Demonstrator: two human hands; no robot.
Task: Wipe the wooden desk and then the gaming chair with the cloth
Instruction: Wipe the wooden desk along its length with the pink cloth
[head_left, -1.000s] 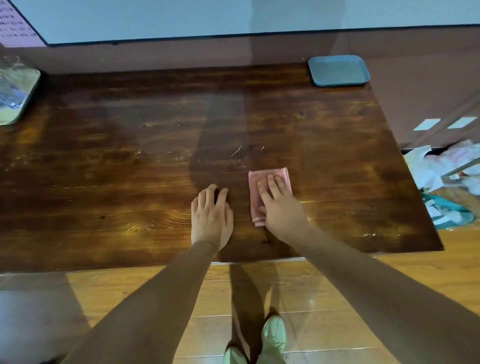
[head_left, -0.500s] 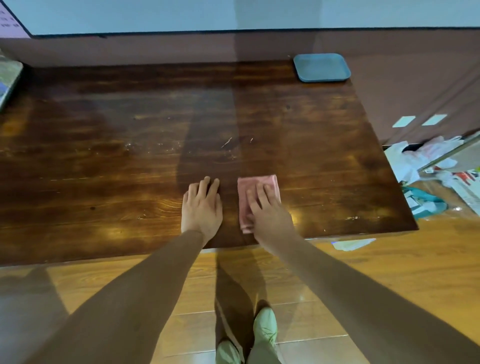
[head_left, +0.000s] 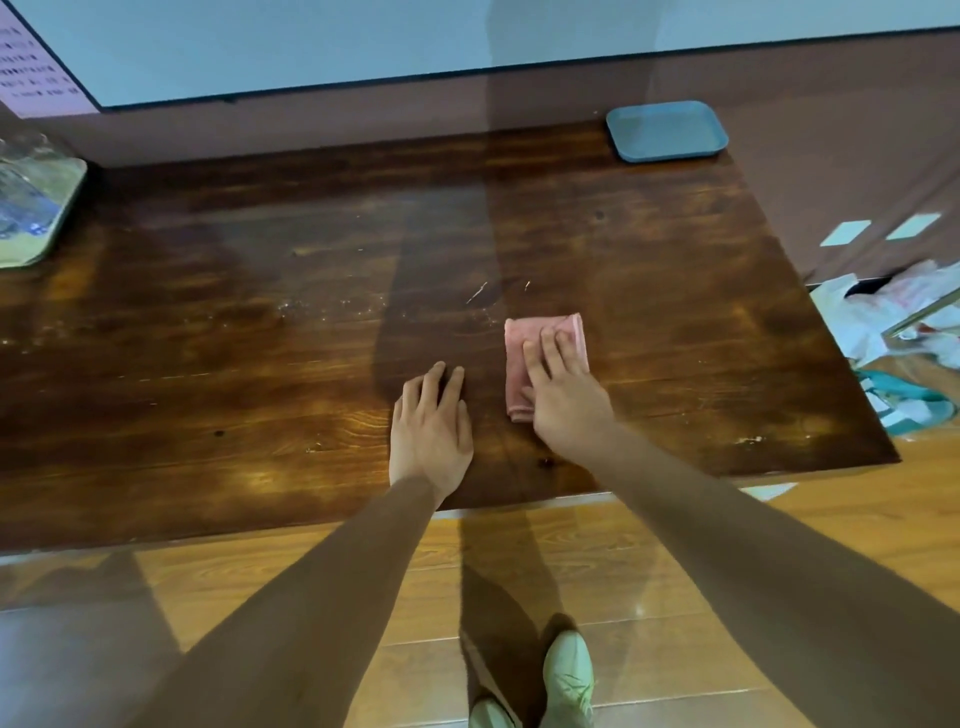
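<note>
A folded pink cloth lies on the dark wooden desk, right of centre near the front. My right hand presses flat on it with straight fingers and covers its lower right part. My left hand rests flat on the bare wood just left of the cloth, fingers straight and together. Pale crumbs and scratches speckle the wood beyond the cloth. No gaming chair is in view.
A blue tray sits at the desk's back right corner. A clear container on a pale tray stands at the left edge. Crumpled paper and bags lie on the floor to the right. My shoes stand on wooden flooring below the desk's front edge.
Both hands stay in much the same pose on the desk. The view shifted left and back, so the container at the left edge shows again.
</note>
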